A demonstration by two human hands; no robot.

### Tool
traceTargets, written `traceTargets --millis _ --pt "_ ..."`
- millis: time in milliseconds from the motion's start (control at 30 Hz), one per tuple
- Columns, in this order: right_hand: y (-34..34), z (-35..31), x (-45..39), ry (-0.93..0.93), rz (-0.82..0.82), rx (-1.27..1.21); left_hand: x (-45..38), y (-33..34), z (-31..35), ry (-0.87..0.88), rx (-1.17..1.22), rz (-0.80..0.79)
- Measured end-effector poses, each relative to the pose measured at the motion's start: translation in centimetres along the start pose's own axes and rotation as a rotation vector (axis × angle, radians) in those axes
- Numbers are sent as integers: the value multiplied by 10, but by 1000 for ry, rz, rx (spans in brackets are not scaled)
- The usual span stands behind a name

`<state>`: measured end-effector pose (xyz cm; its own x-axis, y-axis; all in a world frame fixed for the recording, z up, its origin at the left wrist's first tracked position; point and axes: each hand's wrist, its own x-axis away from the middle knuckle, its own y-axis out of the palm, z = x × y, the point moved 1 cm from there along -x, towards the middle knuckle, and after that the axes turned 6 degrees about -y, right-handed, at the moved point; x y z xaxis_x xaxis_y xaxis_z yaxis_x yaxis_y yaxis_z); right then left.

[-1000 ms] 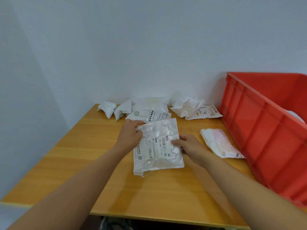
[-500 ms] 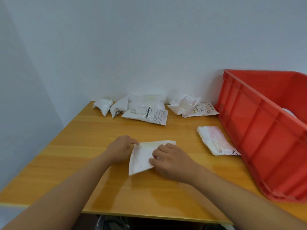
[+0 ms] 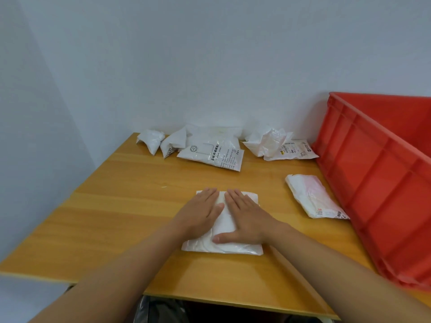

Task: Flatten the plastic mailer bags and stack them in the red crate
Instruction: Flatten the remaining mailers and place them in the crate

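Both my hands lie flat, fingers straight and together, pressing one white mailer bag [image 3: 224, 247] onto the table [image 3: 112, 220]: left hand [image 3: 201, 212], right hand [image 3: 247, 217]. I count six other bags: five along the wall, one pinkish bag [image 3: 313, 199] just beside the one red crate [image 3: 382, 173].

left hand [image 3: 203, 212], right hand [image 3: 246, 217] — flat on mailer bag [image 3: 224, 247], red crate [image 3: 382, 183] nearby
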<state>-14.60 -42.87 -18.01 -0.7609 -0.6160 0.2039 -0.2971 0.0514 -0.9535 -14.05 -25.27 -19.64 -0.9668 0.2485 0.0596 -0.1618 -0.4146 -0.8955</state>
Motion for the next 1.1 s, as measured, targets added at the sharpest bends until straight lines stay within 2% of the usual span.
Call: traceTargets --millis 400,933,1100 --pt "19 5 -8 -8 62 -41 -4 27 -14 70 -154 79" --pt "28 7 -13 -21 26 -44 -3 32 -16 36 -183 10" --pt "16 12 -12 -60 -44 -45 3 30 -13 10 -179 89"
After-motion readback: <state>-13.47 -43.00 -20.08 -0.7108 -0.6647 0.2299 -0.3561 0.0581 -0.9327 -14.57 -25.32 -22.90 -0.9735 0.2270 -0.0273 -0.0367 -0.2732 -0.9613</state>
